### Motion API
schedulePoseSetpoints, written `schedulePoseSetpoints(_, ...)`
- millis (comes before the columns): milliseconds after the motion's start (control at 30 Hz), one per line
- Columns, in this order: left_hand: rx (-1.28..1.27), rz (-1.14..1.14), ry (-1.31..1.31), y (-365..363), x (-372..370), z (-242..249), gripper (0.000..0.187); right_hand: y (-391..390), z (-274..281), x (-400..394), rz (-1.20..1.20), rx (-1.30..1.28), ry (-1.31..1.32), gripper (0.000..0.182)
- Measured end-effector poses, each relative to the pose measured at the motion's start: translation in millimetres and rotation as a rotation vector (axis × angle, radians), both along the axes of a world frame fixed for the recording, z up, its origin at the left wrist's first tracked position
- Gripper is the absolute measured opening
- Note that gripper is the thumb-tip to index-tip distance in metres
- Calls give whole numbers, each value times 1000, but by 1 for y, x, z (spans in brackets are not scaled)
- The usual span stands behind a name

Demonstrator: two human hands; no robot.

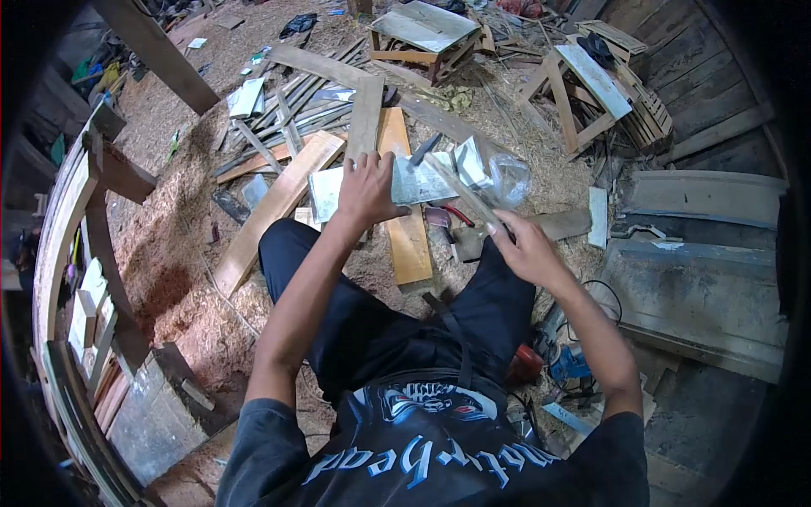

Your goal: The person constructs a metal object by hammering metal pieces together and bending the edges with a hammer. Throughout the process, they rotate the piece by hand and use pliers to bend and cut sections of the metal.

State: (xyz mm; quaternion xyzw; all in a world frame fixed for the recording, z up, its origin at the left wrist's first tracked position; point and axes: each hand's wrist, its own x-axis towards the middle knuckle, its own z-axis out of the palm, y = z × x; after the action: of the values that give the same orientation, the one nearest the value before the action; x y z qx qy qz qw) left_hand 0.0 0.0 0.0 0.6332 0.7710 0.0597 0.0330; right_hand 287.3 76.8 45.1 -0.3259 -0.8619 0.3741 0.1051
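My left hand [365, 190] lies across a pale, whitish-green board [414, 182], its fingers bent over the far edge and its thumb by the near one. Beyond those fingertips runs a grey plank [365, 110]. A narrow wooden stick [460, 182] is gripped in my right hand [525, 247], thumb along it, with its far end over the pale board. A dark blade-like piece [426, 149] lies near that end. Under the pale board are an orange-brown plank [409, 245] and, just right of it, a red-handled tool [456, 215] partly hidden.
Shavings cover the ground around my legs. A long light plank [279, 207] and a pile of thin strips [296, 110] lie ahead to the left. Low wooden stands [427, 29] are at the back. Panels [693, 279] lie right; a blue power tool [570, 363] sits by my right forearm.
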Motion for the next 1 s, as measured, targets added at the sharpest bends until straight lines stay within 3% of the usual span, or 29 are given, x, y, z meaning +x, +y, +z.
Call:
schedulePoseSetpoints(67, 82, 45, 3, -5, 4, 1, 82, -11, -13, 0, -69, 37, 71, 38)
schedulePoseSetpoints(167, 176, 63, 66, 11, -3, -29, 67, -11, -28, -2, -191, -114, 125, 31)
schedulePoseSetpoints(267, -103, 66, -55, 19, -24, -77, 44, -20, -42, -14, -211, -78, 175, 32)
schedulePoseSetpoints(333, -107, 50, 30, 11, -27, -117, 37, -25, -55, -19, -234, -17, 246, 33)
schedulePoseSetpoints(400, -74, 61, 0, 8, -27, -116, 29, -17, -62, -38, -281, 7, 375, 31)
schedulePoseSetpoints(500, 55, 167, -164, 7, -29, -147, 40, -21, -67, -77, -407, -53, 335, 35)
schedulePoseSetpoints(533, 142, 178, -196, 9, -25, -161, 43, -22, -85, -91, -448, -34, 358, 36)
schedulePoseSetpoints(633, 36, 403, -312, 22, -1, -159, 34, -34, -179, -128, -572, 143, 420, 42)
schedulePoseSetpoints(700, -5, 413, -392, 23, -1, -199, 35, -60, -212, -136, -665, -44, 408, 43)
schedulePoseSetpoints(767, 3, 400, -446, 18, 5, -229, 34, -84, -264, -135, -747, -47, 441, 40)
schedulePoseSetpoints(800, -46, 472, -462, 16, 10, -236, 38, -99, -263, -128, -765, -192, 370, 39)
schedulePoseSetpoints(833, -58, 464, -492, 15, 10, -243, 38, -108, -260, -122, -778, -333, 306, 38)
schedulePoseSetpoints(867, -71, 457, -522, 13, 9, -250, 38, -115, -287, -119, -738, -163, 423, 35)
schedulePoseSetpoints(967, -76, 302, -643, 13, 0, -246, 33, -130, -320, -106, -690, -112, 251, 33)
schedulePoseSetpoints(1000, -118, 292, -661, 15, 2, -232, 32, -133, -310, -106, -688, -157, 316, 37)
